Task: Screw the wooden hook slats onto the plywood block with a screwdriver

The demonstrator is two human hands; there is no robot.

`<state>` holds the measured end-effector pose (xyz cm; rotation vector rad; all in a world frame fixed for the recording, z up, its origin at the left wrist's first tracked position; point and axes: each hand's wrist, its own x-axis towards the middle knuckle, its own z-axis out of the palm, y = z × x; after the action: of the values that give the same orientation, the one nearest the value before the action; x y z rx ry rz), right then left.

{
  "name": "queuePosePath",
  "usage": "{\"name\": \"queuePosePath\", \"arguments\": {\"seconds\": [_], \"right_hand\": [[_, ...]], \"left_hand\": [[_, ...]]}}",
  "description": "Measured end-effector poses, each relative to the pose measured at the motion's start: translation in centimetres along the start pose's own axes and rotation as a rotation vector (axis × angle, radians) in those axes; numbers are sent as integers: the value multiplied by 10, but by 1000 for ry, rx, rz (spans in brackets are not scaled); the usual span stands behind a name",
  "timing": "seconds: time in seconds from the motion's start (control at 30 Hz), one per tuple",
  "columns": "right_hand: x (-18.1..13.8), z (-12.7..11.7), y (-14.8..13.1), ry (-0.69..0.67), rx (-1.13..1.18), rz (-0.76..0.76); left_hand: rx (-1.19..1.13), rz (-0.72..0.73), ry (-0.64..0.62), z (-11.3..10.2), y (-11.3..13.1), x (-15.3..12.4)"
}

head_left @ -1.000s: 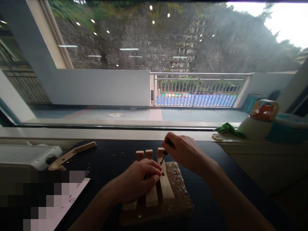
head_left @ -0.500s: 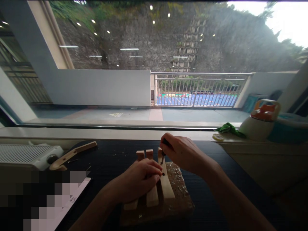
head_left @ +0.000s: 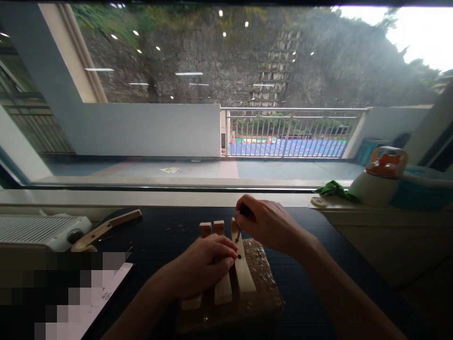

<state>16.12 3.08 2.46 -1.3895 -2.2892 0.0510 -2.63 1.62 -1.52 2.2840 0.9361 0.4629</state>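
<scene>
Right hand, slightly shifted, clasps a mostly hidden tool; left hand's grip unclear.

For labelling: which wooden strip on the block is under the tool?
The rightmost strip: right hand holds the tool there; left hand spans the other two.

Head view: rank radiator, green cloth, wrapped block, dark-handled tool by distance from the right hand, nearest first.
1. Dark-handled tool: gripped in the right hand.
2. Wrapped block: just below that hand, toward the wearer.
3. Green cloth: ahead, to the right.
4. Radiator: far over at the left edge.
</scene>
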Motion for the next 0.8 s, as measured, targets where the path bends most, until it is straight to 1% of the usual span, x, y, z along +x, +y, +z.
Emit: {"name": "queuePosePath", "arguments": {"seconds": [0.13, 0.23, 0.47, 0.63, 0.8], "right_hand": [[-1, -2, -1, -3, 32, -53], [0, -1, -1, 4, 31, -46], [3, 5, 6, 13, 42, 30], [2, 3, 6, 3, 7, 94], [-2, -3, 2, -16, -41, 28]], "left_hand": [[2, 4, -2, 0, 0, 0], [-3, -2, 2, 1, -1, 0], [8, 3, 2, 0, -2, 0], [2, -7, 2, 0, -2, -1], [-6, -11, 3, 0, -1, 0]]}}
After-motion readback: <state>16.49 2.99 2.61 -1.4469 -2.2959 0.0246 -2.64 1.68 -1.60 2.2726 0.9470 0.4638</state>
